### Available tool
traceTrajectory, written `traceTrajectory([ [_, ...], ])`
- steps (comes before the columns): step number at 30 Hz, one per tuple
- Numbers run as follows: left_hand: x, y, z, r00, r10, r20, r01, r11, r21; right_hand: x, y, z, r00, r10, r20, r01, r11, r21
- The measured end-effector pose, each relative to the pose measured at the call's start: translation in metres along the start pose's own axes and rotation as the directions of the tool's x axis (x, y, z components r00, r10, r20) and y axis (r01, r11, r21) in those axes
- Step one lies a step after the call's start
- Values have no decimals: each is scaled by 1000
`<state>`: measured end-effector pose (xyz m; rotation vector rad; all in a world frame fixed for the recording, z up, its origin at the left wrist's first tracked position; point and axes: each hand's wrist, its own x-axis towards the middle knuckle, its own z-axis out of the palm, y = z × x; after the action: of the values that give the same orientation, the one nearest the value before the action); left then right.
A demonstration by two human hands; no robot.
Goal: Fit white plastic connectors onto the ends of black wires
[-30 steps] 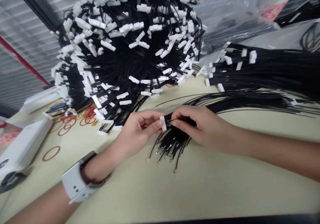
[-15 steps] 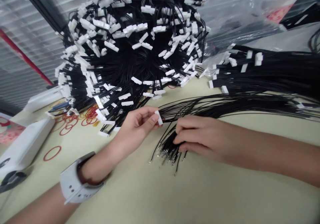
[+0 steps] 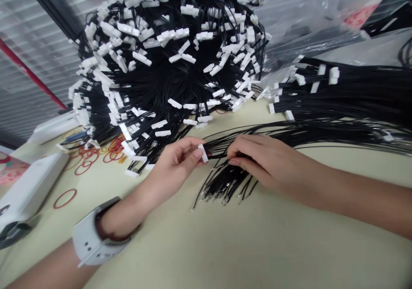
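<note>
Between the thumb and fingers of my left hand (image 3: 175, 162), a small white connector housing (image 3: 203, 153) is pinched upright. Black wires (image 3: 222, 144) run from near it toward the right, passing behind my right hand (image 3: 273, 160). The right hand is closed, its thumb and fingertips pinched on a black wire a short way right of the connector; the exact grip is partly hidden. Just below those fingertips, a fan of loose black wires (image 3: 225, 184) with bare metal terminals at their ends lies on the table.
A large heap of black cables with white connectors (image 3: 180, 72) fills the back. More bundled cables (image 3: 360, 87) lie at right, near clear plastic bags (image 3: 305, 18). Rubber bands (image 3: 86, 158) and a white box (image 3: 35, 186) are on the table (image 3: 225, 250) at left.
My right hand has moved up slightly, from among the loose terminal ends to beside the wires at the connector. More of the loose ends show. The left hand keeps its hold on the connector.
</note>
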<state>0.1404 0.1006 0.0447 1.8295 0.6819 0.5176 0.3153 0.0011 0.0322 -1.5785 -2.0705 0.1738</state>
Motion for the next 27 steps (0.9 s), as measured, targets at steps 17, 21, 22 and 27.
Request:
traceTrajectory([
  [17,-2,3,0,999,5,44,-7,999,39,0,-2,2,987,143,-75,-134,985,108],
  [21,-3,3,1,999,-6,47,4,1000,25,1,-2,2,990,111,-83,-103,991,90],
  [22,-3,3,1,999,-13,44,12,1000,20,1,-2,2,991,105,-79,-98,992,83],
  [27,-3,5,2,999,2,51,-3,1000,15,1,-1,3,995,80,-60,-77,996,51],
])
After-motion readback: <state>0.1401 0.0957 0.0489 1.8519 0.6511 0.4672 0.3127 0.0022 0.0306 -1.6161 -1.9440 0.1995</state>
